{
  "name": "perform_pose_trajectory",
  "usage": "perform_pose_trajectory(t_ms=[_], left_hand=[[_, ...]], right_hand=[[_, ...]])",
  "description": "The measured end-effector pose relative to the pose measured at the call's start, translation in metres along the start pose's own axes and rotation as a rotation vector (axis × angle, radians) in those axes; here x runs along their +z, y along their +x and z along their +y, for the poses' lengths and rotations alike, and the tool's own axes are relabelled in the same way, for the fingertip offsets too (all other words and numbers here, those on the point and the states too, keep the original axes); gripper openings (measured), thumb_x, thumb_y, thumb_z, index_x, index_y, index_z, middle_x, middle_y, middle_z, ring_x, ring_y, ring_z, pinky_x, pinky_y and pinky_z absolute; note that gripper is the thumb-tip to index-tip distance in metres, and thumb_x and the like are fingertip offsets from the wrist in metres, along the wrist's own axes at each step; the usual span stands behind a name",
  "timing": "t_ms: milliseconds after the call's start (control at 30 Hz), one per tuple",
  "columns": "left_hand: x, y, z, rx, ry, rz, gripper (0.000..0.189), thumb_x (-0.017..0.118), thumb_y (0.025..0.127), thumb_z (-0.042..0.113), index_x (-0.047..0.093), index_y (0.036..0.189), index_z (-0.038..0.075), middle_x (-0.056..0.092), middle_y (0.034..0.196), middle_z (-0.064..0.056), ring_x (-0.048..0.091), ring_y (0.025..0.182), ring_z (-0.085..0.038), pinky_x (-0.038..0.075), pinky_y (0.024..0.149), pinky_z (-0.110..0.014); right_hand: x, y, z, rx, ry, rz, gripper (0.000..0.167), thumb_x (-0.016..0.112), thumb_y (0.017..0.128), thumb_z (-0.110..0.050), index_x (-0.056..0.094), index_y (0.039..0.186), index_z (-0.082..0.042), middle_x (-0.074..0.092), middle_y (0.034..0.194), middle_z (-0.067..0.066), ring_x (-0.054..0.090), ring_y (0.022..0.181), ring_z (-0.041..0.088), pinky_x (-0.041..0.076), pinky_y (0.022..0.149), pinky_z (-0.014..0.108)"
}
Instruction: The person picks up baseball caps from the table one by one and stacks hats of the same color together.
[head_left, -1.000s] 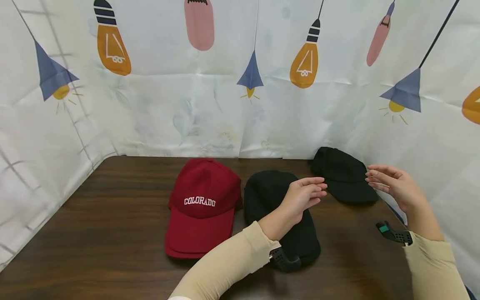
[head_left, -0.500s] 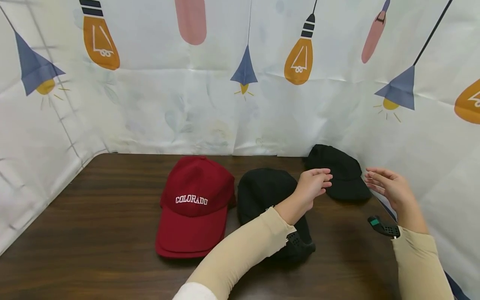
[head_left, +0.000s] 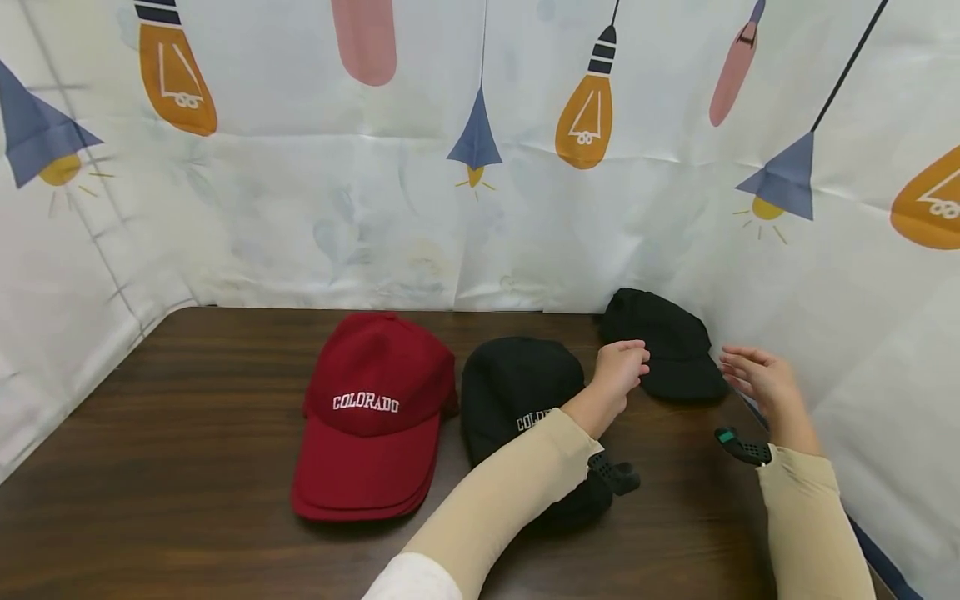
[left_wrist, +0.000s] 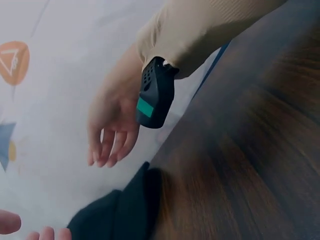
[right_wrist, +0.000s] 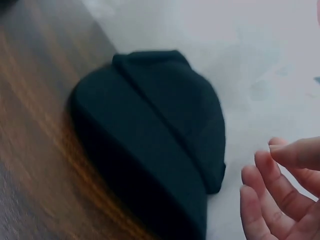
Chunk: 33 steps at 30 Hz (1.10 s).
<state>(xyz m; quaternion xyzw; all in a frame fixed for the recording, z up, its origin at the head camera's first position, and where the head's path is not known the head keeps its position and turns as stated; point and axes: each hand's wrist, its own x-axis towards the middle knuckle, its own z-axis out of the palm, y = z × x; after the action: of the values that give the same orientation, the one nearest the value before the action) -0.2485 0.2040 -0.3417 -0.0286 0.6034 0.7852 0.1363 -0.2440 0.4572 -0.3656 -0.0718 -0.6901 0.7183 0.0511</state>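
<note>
A plain black cap (head_left: 663, 350) lies at the far right of the table, brim toward the front. My left hand (head_left: 618, 371) hovers by its left side, fingers loosely bent and seeming to hold nothing. On the cap's right, my right hand (head_left: 765, 383) hangs in the air with relaxed fingers, apart from the cap. In the right wrist view, the black cap (right_wrist: 150, 130) fills the middle, and right-hand fingers (right_wrist: 280, 195) show beside it. The left wrist view has the right hand (left_wrist: 112, 122) above the black cap (left_wrist: 122, 212), a gap between them.
A red cap (head_left: 378, 392) lettered COLORADO lies left of centre on the dark wooden table (head_left: 165, 450). Next to it is a second black cap (head_left: 517, 375) with white lettering, partly hidden by my left forearm. A printed white curtain (head_left: 300, 208) hangs behind the table.
My left hand has moved forward and right across the table, toward the far black cap. My right hand has drawn slightly nearer that cap. The whole head view has shifted left.
</note>
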Motion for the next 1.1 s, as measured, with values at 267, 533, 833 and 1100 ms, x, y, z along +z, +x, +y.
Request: perform_pose_trajectory(t_ms=[267, 533, 833, 1100], left_hand=[[-0.001, 0.021, -0.013, -0.028, 0.012, 0.083, 0.029, 0.059, 0.094, 0.0, 0.071, 0.12, 0.002, 0.065, 0.103, -0.006, 0.064, 0.091, -0.022, 0.052, 0.093, -0.044], [0.004, 0.037, -0.027, -0.184, -0.132, 0.129, 0.029, 0.058, 0.093, 0.002, 0.062, 0.12, -0.005, 0.066, 0.117, -0.016, 0.064, 0.11, -0.035, 0.048, 0.104, -0.046], [0.005, 0.048, -0.035, -0.237, -0.258, 0.158, 0.045, 0.054, 0.095, 0.003, 0.047, 0.139, -0.008, 0.063, 0.128, -0.022, 0.058, 0.117, -0.04, 0.042, 0.108, -0.051], [0.007, 0.066, -0.05, -0.285, -0.306, 0.143, 0.057, 0.054, 0.096, 0.004, 0.036, 0.149, -0.008, 0.057, 0.133, -0.028, 0.057, 0.119, -0.044, 0.042, 0.108, -0.055]], right_hand=[[-0.002, 0.016, 0.017, 0.034, -0.321, 0.126, 0.019, 0.054, 0.107, -0.014, 0.073, 0.108, -0.017, 0.063, 0.088, -0.022, 0.061, 0.08, -0.006, 0.055, 0.073, 0.016], [-0.008, 0.023, 0.026, 0.059, -0.621, 0.182, 0.051, 0.051, 0.106, -0.017, 0.043, 0.146, 0.013, 0.064, 0.128, 0.018, 0.058, 0.101, 0.009, 0.05, 0.074, 0.017], [-0.01, 0.031, 0.026, 0.188, -0.593, 0.091, 0.058, 0.048, 0.106, -0.019, 0.032, 0.151, 0.014, 0.018, 0.16, 0.037, 0.022, 0.147, 0.051, 0.036, 0.111, 0.06], [-0.012, 0.033, 0.023, 0.255, -0.526, 0.081, 0.057, 0.051, 0.106, -0.016, 0.033, 0.153, 0.012, 0.016, 0.162, 0.034, 0.02, 0.148, 0.05, 0.041, 0.11, 0.053]])
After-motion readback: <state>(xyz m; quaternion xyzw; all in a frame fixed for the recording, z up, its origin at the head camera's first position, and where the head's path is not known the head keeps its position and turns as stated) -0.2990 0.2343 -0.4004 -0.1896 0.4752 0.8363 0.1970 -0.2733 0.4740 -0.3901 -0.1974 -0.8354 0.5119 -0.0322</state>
